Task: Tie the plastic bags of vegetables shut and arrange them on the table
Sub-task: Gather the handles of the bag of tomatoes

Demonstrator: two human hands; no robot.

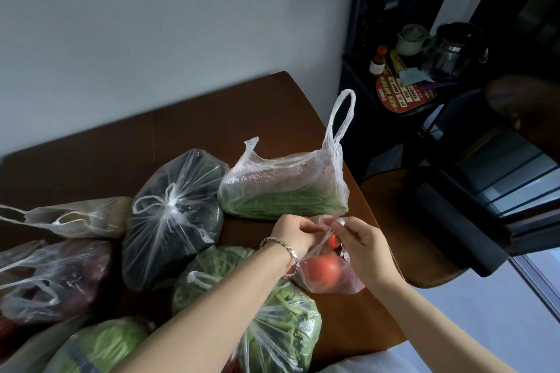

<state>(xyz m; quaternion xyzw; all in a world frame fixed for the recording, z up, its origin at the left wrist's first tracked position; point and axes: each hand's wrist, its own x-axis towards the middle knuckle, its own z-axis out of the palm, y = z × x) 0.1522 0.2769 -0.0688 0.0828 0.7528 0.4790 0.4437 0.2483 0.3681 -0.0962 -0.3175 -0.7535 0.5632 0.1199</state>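
A small clear bag of tomatoes [325, 269] sits near the right edge of the brown table [197, 130]. My left hand [292, 232] and my right hand [362, 244] each pinch one of its handles, just above the bag's mouth. Behind them lies a bag of long green vegetables [281, 188], one handle standing up, untied. To its left a bag of dark vegetables [172, 218] is knotted at the top. Leafy greens in a bag [281, 321] lie under my left forearm.
More bags lie at the left: a pale one [81, 216], a purple one [57, 275] and a green one [100, 345]. A black shelf [424, 76] with bottles and a kettle stands right of the table, with a round stool [391, 209] below.
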